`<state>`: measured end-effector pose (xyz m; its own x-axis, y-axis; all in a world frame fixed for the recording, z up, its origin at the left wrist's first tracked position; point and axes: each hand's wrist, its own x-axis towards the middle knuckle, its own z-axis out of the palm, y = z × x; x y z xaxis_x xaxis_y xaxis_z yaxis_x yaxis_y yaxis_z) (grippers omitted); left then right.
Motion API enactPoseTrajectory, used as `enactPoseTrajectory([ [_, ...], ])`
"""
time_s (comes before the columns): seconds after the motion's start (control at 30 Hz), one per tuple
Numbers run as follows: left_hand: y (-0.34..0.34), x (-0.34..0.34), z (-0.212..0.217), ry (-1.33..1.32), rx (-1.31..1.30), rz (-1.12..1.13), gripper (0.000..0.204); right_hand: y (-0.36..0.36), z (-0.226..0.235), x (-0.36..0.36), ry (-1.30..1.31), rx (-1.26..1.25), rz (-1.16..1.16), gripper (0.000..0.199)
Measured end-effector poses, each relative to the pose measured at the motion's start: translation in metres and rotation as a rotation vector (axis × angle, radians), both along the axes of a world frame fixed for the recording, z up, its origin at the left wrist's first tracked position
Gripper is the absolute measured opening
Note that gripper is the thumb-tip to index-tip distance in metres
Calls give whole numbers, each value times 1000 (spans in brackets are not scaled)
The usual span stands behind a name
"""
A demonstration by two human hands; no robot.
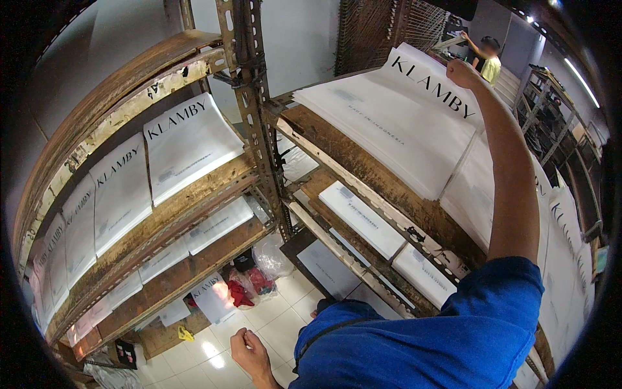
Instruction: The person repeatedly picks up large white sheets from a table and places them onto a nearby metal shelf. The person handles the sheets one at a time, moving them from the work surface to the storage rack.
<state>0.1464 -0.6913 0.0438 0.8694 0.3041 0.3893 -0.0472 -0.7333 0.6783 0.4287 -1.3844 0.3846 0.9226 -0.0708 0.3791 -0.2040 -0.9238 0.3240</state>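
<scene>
My right arm stretches up to the upper right shelf, where my right hand (461, 73) is closed at the far edge of the top white printed sheet (421, 97). That sheet lies on a stack of similar flat white sheets with dark lettering, and its far edge looks lifted. Whether it is paper or a plastic bag I cannot tell. Low by my side, over the tiled floor, hangs my left hand (251, 353). Its fingers are curled in, and nothing shows in them.
More white stacks (191, 149) line the left wooden rack. Lower shelves hold further stacks (363, 220). A metal post (249, 97) stands between the racks. Clear plastic (272, 256) and red bundles (243, 288) lie low by the floor. A person in yellow (490, 68) stands far back.
</scene>
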Motion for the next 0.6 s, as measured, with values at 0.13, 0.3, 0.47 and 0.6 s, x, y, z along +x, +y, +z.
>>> enactPoseTrajectory([
  [0.13,1,-4,-5,4,6,-5,12,-32,-2,8,36,-184,38,9],
  [0.3,-4,-12,-3,29,0,30,12,-5,-8,9,-54,61,34,9],
  [0.47,-5,-21,-7,35,-24,31,12,-25,-4,23,-62,-259,23,20],
  [0.6,4,-35,-5,42,-32,54,13,-17,31,49,-17,-112,41,22],
])
